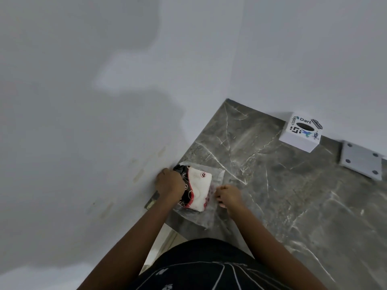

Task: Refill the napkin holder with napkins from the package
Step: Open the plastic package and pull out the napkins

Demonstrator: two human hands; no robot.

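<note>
A napkin package, clear plastic with black, red and white print and white napkins inside, lies near the left edge of the grey marble counter. My left hand grips its left end, against the wall. My right hand is closed on the clear plastic wrap at the package's right side. The napkin holder, a white cube with stickers and a dark oval opening on top, stands at the back of the counter by the wall, well apart from both hands.
A white wall runs along the counter's left and back sides. A grey metal bracket with bolts sits at the back right, next to the holder. The counter's front left corner is just below the package.
</note>
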